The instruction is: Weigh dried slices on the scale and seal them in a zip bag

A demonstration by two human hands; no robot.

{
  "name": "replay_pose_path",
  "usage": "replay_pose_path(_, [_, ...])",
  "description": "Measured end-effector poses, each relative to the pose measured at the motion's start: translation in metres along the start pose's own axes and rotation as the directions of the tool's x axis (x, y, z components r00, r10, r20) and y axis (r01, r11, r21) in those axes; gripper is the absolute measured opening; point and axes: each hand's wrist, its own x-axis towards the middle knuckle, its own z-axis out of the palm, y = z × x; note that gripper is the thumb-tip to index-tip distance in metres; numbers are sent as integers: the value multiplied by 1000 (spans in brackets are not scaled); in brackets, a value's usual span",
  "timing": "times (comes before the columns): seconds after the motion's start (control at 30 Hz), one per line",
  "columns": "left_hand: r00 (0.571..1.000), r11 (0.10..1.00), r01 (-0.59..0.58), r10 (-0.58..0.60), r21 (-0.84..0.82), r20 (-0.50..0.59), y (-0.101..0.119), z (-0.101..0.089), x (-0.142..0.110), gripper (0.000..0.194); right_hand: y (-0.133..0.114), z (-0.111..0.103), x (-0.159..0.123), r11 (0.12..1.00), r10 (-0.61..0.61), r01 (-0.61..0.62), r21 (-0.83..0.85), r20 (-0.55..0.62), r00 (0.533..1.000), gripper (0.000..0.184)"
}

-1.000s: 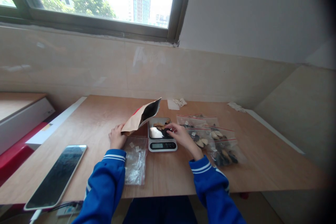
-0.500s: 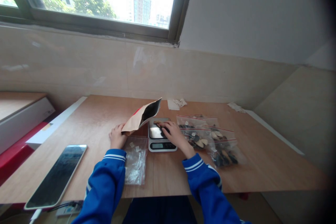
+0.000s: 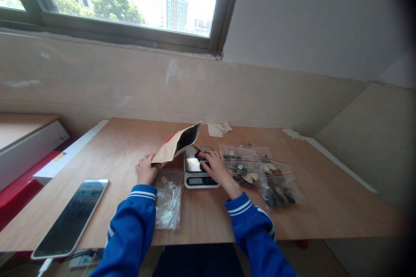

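My left hand (image 3: 146, 169) grips the bottom of a brown paper pouch (image 3: 175, 144), which tilts with its open dark mouth toward a small digital kitchen scale (image 3: 199, 172). Dark and tan pieces lie on the scale's shiny plate, and my right hand (image 3: 214, 165) rests over them with its fingers curled on the pieces. Whether it holds one is hidden. Both sleeves are blue with white stripes.
Several zip bags of dark and pale pieces (image 3: 260, 172) lie right of the scale. A stack of empty clear bags (image 3: 168, 199) lies by my left wrist. A phone (image 3: 70, 217) on a cable sits at the front left. Crumpled paper (image 3: 219, 128) lies near the wall.
My right hand has slid left across the scale plate onto the pieces, its forearm following. The pouch and left hand have stayed almost still.
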Motion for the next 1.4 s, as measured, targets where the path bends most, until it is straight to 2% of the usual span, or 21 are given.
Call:
replay_pose_path(0.17, [1000,1000,-7,7,19,1,0,0,1,45,5,8,22,1000,-7,8,16,-33,999,38])
replay_pose_path(0.33, [1000,999,-11,11,31,-4,-1,0,1,45,13,15,48,1000,-14,15,-14,56,998,35])
replay_pose_path(0.63, [1000,999,-7,6,35,15,0,1,1,44,11,5,40,997,-47,47,-61,-1,999,26])
replay_pose_path(0.77, [1000,999,-4,3,38,22,1,0,1,44,6,-3,43,995,-22,22,-93,-6,1000,23])
replay_pose_path(0.83, [1000,999,-3,3,38,18,1,0,0,44,1,-10,44,1000,-22,22,-6,-50,999,22])
replay_pose_path(0.9, [1000,999,-5,4,35,15,0,0,0,44,-9,-22,42,984,-14,42,172,-165,986,23])
replay_pose_path(1.0, [1000,1000,-14,13,27,20,0,0,-1,44,-32,-50,34,907,72,105,408,-397,915,25])
replay_pose_path(1.03, [1000,1000,-18,17,24,24,0,-1,-1,45,-41,-61,31,884,77,137,447,-428,900,25])
replay_pose_path(1.1, [999,1000,-22,22,18,33,0,-1,-1,45,-62,-82,27,839,-18,216,500,-372,928,25])
replay_pose_path(1.17, [999,1000,-26,26,13,45,1,-2,-2,46,-80,-98,25,834,-190,282,475,-233,954,26])
replay_pose_path(1.23, [998,1000,-29,28,9,52,2,-4,-3,47,-93,-104,29,840,-314,322,437,-92,945,33])
replay_pose_path(1.3, [998,1000,-28,28,4,53,4,-5,-5,48,-97,-98,37,860,-356,320,397,18,934,39])
replay_pose_path(1.4, [998,999,-31,32,-24,49,6,-6,-7,50,-89,-74,49,906,-322,259,335,148,935,37])
